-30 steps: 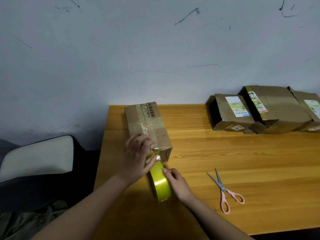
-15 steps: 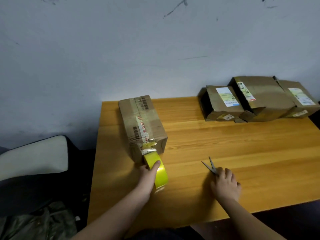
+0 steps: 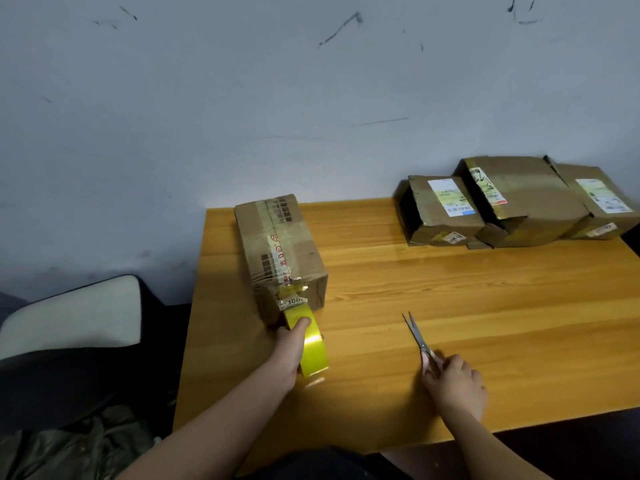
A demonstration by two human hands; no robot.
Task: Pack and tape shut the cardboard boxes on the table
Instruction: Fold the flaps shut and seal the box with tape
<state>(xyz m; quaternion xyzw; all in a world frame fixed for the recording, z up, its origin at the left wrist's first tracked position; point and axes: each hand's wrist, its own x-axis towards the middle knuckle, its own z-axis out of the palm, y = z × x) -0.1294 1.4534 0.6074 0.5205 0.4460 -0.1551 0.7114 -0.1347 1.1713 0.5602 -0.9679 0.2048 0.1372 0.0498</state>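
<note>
The cardboard box (image 3: pixel 281 252) lies at the table's (image 3: pixel 450 306) far left, long axis running near to far. A strip joins its near end to the yellow tape roll (image 3: pixel 309 344), gripped on edge by the left hand (image 3: pixel 290 344), thumb on top. The right hand's (image 3: pixel 453 382) curled fingers pinch the scissors (image 3: pixel 417 336), blades pointing far. Three taped boxes (image 3: pixel 519 202) sit far right.

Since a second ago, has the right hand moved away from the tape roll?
Yes. The right hand left the tape roll and went rightward across the table to the scissors, where it now covers the handles. The left hand holds the roll.
</note>
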